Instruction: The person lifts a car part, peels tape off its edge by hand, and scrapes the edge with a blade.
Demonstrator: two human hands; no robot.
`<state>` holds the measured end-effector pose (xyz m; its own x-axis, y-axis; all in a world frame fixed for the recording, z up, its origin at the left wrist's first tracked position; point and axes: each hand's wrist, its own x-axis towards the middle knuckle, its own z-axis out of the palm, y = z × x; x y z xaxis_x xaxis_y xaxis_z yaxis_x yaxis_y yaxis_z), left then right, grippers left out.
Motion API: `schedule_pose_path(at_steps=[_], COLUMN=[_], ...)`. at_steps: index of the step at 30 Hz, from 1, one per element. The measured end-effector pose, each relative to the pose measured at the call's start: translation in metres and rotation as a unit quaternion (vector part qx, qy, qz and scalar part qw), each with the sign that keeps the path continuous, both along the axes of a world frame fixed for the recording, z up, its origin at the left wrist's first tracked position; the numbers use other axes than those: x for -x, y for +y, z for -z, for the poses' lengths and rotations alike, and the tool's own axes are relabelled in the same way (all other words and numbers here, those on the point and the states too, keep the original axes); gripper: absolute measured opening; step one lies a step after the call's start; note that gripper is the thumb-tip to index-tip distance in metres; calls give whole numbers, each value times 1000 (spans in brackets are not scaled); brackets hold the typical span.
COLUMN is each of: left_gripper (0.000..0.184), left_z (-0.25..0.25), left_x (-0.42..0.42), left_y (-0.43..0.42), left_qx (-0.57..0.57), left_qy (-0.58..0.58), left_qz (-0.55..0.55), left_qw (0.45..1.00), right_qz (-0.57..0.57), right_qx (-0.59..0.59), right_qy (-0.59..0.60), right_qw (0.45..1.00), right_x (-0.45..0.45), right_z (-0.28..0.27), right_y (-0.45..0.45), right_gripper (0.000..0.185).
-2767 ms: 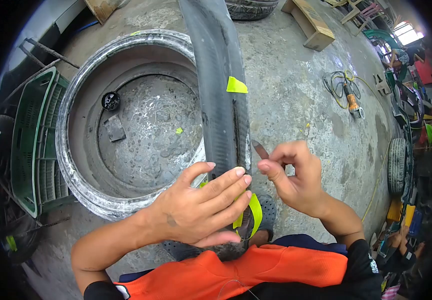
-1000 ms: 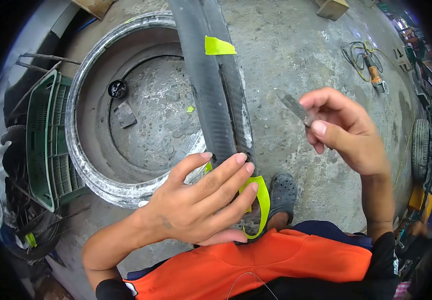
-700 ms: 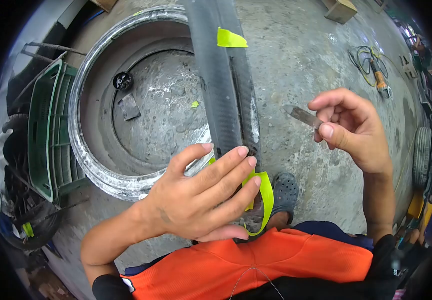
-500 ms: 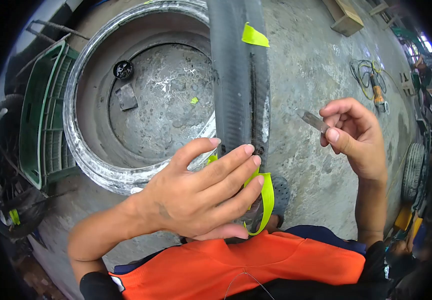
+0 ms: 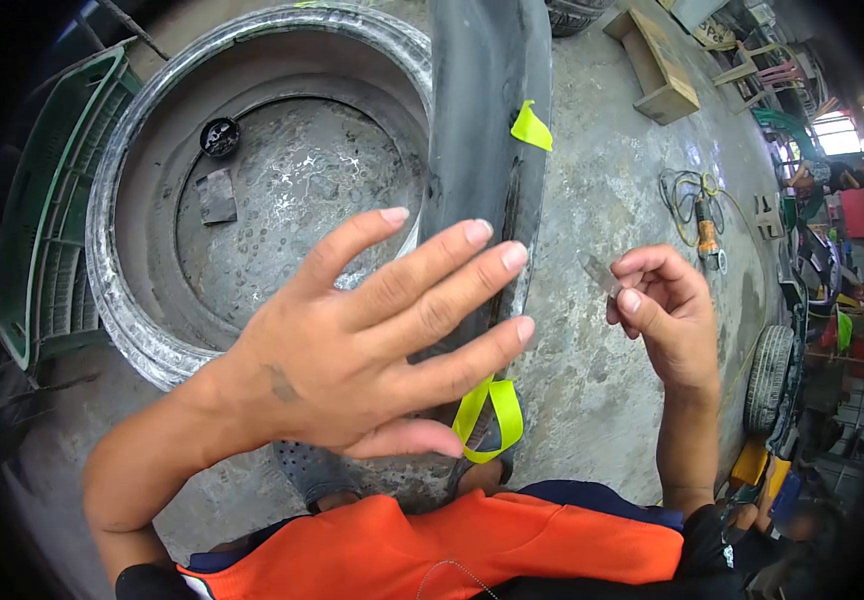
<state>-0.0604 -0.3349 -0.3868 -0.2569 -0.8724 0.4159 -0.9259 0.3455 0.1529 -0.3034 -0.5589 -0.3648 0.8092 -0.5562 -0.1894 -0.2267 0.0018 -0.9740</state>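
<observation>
My left hand (image 5: 392, 330), palm down with fingers spread, is over the lower part of a black rubber tire (image 5: 472, 110) that stands edge-on. Whether the fingertips touch the rubber is hard to tell. A loop of neon yellow strip (image 5: 510, 415) hangs at the tire's lower end, just below my fingers. Higher up, a yellow scrap (image 5: 531, 127) sticks to the tire's right edge. To the right of the tire, my right hand (image 5: 662, 310) pinches a small flat grey blade (image 5: 599, 271) between thumb and fingers, its tip pointing up and left.
On the left lies a large tire-like ring (image 5: 112, 270), with a small black cup (image 5: 220, 137) and a dark square piece (image 5: 218, 196) inside it. Beyond are a green crate (image 5: 27, 250), a wooden box (image 5: 657, 70), an orange corded power tool (image 5: 706, 232) and another tire (image 5: 769, 380).
My left hand has shifted left and its fingers have spread wider. The right hand, still holding the blade, appears lower and further left. The camera view has also shifted.
</observation>
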Motion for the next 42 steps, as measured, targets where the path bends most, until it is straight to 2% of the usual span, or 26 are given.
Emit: schedule_pose_path(at_steps=[8,13,28,42], left_gripper=[68,65,62,59], left_z=[5,5,13,6], left_x=[-2,2,6,7], left_y=[-5,-2,-8,-15], left_qx=[-29,2,67,60], left_qy=[-14,-70,-106,-121], left_qz=[-5,1,-16,-13], left_qw=[999,998,992,991], right_qz=[7,11,0,-20], right_qx=[1,7,-9,-53], right_qy=[20,15,24,3], right_qw=[1000,1000,1000,998], right_x=[-2,-5,-7,-6], right_z=[3,6,1,2], right_y=[0,-2,-3,-8], right_gripper=[26,25,24,23])
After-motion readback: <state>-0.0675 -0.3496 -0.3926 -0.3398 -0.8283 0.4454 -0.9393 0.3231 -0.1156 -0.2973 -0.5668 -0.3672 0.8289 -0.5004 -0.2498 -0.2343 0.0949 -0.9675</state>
